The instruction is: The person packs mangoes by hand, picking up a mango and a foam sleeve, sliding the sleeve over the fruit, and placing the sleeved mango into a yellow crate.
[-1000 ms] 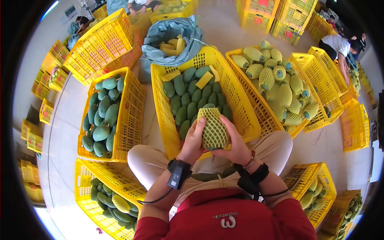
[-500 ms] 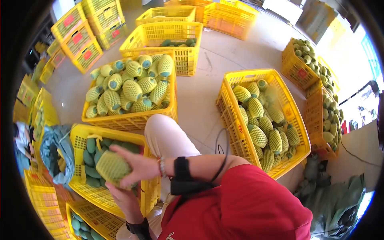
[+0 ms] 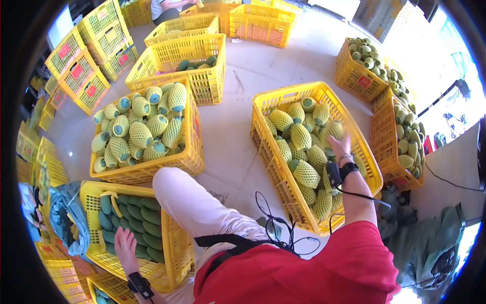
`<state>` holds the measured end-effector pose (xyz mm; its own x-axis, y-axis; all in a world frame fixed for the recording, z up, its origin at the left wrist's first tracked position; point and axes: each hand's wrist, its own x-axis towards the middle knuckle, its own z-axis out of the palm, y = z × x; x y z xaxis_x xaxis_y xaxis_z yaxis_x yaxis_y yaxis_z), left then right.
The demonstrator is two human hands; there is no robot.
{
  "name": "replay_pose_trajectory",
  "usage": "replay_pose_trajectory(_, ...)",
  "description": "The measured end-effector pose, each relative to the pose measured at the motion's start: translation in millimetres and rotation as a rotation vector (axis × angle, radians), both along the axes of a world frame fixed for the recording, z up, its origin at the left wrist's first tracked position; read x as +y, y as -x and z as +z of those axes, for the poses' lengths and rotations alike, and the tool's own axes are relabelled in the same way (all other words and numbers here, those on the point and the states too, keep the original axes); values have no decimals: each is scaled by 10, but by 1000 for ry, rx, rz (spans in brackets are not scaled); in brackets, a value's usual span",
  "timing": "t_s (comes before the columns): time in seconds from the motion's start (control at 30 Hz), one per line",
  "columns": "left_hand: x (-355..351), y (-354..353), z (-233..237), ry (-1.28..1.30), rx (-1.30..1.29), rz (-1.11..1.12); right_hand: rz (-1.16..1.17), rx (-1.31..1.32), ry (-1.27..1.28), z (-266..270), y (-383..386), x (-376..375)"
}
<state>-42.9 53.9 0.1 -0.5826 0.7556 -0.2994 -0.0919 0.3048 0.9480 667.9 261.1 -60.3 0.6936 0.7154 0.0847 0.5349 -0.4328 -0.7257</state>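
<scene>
My right hand [image 3: 338, 146] is at the far side of the right yellow crate [image 3: 268, 175], its fingers around a mango in a foam net [image 3: 332, 129]. Below it lie several netted mangoes [image 3: 305, 173] in that crate. My left hand [image 3: 125, 243] hovers at the left crate [image 3: 174, 253], fingers apart and nothing in them. Bare green mangoes [image 3: 147, 215] lie in rows beneath it. A strip of yellow netting [image 3: 115, 202] rests on those mangoes.
Another yellow crate [image 3: 197, 159] of netted mangoes stands ahead. A blue bag [image 3: 76, 223] is beside the left crate. Stacked crates [image 3: 83, 71] rise at the far left. Black cables [image 3: 283, 228] lie by my leg. A person [image 3: 169, 7] sits at the back.
My right hand has carried the netted mango from the left crate over to the right crate. My left hand has let go of it and stays by the bare mangoes. The view has shifted.
</scene>
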Motion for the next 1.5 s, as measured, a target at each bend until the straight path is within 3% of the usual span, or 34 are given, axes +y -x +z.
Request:
replay_pose_trajectory(0.1,-156,232,-213,169,33,94,-252,-239,268,-36,-399,-100)
replay_pose_trajectory(0.17,-211,319,-270,223,47,109,-238,-457,389,-29,-449,-92)
replay_pose_trajectory(0.33,-327,608,-398,238,81,186,108,-690,150,-242,-679,203)
replay_pose_trajectory(0.4,-364,723,-450,292,157,160,14,-781,146,-439,-700,389)
replay_pose_trajectory(0.47,-448,806,-518,272,164,189,-76,-754,400,-716,-774,479)
replay_pose_trajectory(0.5,-490,857,-579,288,168,182,-36,-518,498,-658,-692,488)
replay_pose_trajectory(0.57,-623,963,-755,222,77,239,-85,-412,617,-423,-374,511)
replay_pose_trajectory(0.63,-759,1039,-869,299,-45,302,-49,-451,372,-383,-135,699)
replay_pose_trajectory(0.7,-888,1083,-945,245,-151,353,214,-563,-171,-357,255,957)
replay_pose_trajectory(0.73,-959,1090,-968,191,-174,380,379,-538,-335,-36,645,1011)
replay_pose_trajectory(0.83,-1002,1149,-926,132,-190,424,693,-269,-362,859,1964,1056)
replay_pose_trajectory(0.9,-1021,1160,-833,166,-81,388,994,-297,-591,1020,2719,1168)
replay_pose_trajectory(0.97,-1055,1216,-710,112,-65,354,1239,-246,-667,1253,3566,1066)
replay_pose_trajectory(1.03,-1035,1192,-557,83,-23,370,1544,-108,-568,1631,4318,717)
replay_pose_trajectory(1.1,-1050,1256,-503,53,-18,406,1752,-142,-557,1622,4986,455)
replay_pose_trajectory(1.17,-1138,1380,-531,-101,36,207,1975,-242,-515,1627,5516,159)
replay_pose_trajectory(1.2,-1128,1418,-563,-132,108,133,1995,-302,-737,1477,5768,88)
replay_pose_trajectory(1.23,-1080,1241,-288,-96,71,158,1844,-428,-1040,1545,5945,-32)
replay_pose_trajectory(1.27,-1031,966,-47,-215,102,238,2004,-238,-902,1500,6207,-29)
replay_pose_trajectory(1.3,-1026,930,105,-167,76,200,1963,-287,-742,1348,6414,-40)
replay_pose_trajectory(1.33,-1077,985,-14,-305,51,187,1957,-166,-777,1143,6650,81)
replay_pose_trajectory(1.37,-1015,1027,-18,-128,10,282,1958,-40,-509,1032,6846,153)
replay_pose_trajectory(1.4,-1029,1013,-60,-109,31,327,1961,116,-341,909,7031,226)
replay_pose_trajectory(1.5,-1095,1133,-344,-25,-19,362,2003,86,-173,191,7458,376)
